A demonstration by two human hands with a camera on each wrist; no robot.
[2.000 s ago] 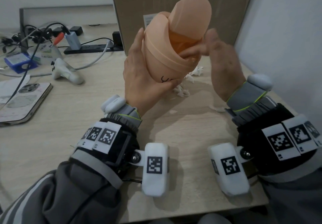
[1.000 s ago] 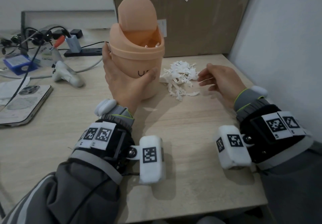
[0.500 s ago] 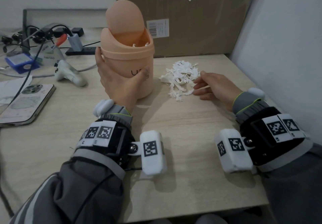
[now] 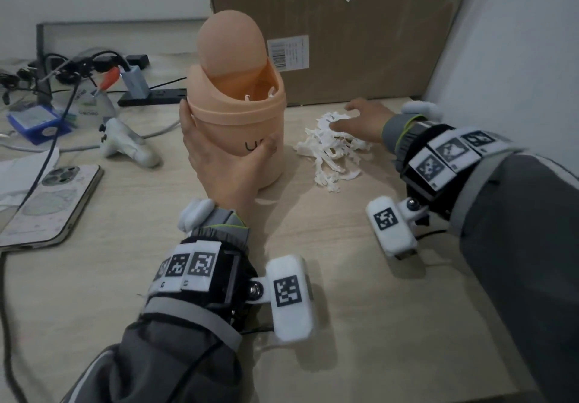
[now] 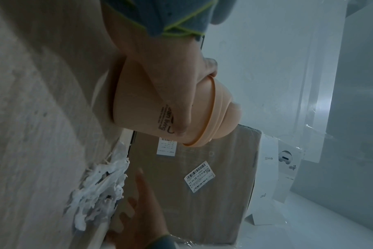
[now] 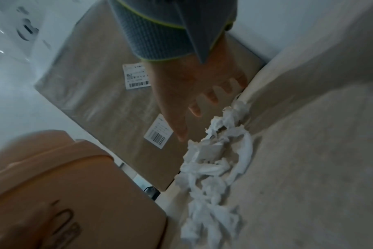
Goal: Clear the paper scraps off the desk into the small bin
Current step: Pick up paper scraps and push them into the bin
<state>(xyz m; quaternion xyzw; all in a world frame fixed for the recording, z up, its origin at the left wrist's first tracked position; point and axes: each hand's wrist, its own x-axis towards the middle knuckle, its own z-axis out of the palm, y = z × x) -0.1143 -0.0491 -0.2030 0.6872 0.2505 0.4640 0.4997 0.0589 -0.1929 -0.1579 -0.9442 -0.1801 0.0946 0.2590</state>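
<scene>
Left hand [image 4: 225, 164] is gripping the upright bin [image 4: 238, 111]; right hand [image 4: 360, 120], fingers spread, is reaching over the scraps [image 4: 332, 152]. Next move likely requires gathering them.

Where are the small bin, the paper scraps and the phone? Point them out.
small bin [image 4: 233, 133]: head view, front wall.
paper scraps [image 4: 329, 152]: head view, middle of the pile.
phone [image 4: 50, 205]: head view, its back.
</scene>
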